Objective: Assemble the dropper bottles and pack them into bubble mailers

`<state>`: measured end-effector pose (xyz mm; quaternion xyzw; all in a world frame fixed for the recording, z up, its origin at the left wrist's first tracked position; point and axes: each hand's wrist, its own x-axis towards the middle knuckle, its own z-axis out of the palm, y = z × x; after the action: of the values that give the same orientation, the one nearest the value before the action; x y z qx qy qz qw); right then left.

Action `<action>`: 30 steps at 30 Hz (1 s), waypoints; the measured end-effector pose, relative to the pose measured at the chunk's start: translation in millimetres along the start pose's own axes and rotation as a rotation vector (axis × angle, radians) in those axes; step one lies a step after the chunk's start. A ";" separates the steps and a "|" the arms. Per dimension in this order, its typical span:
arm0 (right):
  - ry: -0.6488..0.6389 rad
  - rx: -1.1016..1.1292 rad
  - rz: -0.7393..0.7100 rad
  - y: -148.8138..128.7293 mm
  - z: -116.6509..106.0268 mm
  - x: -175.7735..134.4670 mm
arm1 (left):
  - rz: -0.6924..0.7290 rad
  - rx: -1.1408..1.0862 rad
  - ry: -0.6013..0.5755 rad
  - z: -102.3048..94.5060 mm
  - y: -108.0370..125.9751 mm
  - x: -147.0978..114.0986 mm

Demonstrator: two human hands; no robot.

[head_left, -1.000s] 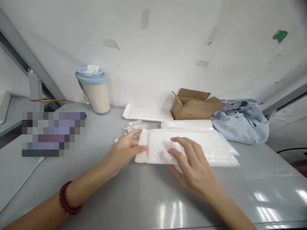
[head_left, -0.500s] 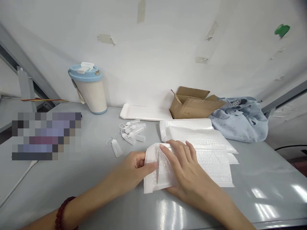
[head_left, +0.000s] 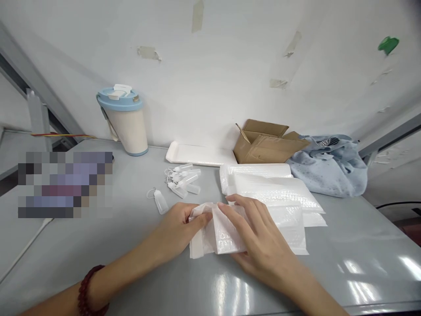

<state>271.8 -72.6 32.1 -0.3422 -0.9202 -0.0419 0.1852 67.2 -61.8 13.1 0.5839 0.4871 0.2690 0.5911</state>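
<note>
A white bubble mailer point(head_left: 291, 226) lies across the front of the table, its flap end toward the left. My left hand point(head_left: 186, 226) pinches that end between thumb and fingers, and the flap is crumpled there. My right hand point(head_left: 255, 228) is closed around the mailer's body, fingers across the top and thumb underneath. Just behind lie more white bubble mailers point(head_left: 276, 188), overlapping in a stack. Left of them rests a group of small translucent plastic bottles with loops point(head_left: 186, 177). One similar bottle point(head_left: 160, 202) lies apart, close to my left hand.
A cream tumbler with a blue lid point(head_left: 128, 123) stands at the back left. Against the wall are a flat white packet point(head_left: 202, 153), an open cardboard box point(head_left: 268, 145) and a light blue cloth point(head_left: 332, 166). A blurred-out item point(head_left: 66, 184) with a white cable lies left.
Both hands have shifted the front mailer slightly left. Its flap end, flatter before, is now bunched in my left hand.
</note>
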 end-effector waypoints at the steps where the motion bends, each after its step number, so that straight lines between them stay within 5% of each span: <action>1: 0.000 0.002 0.011 0.3 -0.3 -0.3 | 0.000 0.016 -0.010 -0.3 0.6 -0.4; 12: -0.072 0.002 -0.024 -0.3 1.6 0.7 | -0.020 0.189 -0.088 -6.4 9.0 -6.1; 18: -0.072 -0.004 -0.024 -1.2 0.7 0.5 | -0.039 0.400 -0.118 -36.0 18.7 -10.6; 25: -0.099 -0.004 0.020 -1.7 3.6 1.0 | -0.045 0.724 0.213 -102.9 15.5 -11.9; 30: -0.115 0.024 0.058 -3.3 5.5 2.1 | 0.020 0.759 0.279 -115.6 1.4 -9.3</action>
<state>266.5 -72.8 27.9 -0.3683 -0.9195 -0.0058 0.1374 -38.9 -20.3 34.9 0.7234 0.6217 0.1524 0.2588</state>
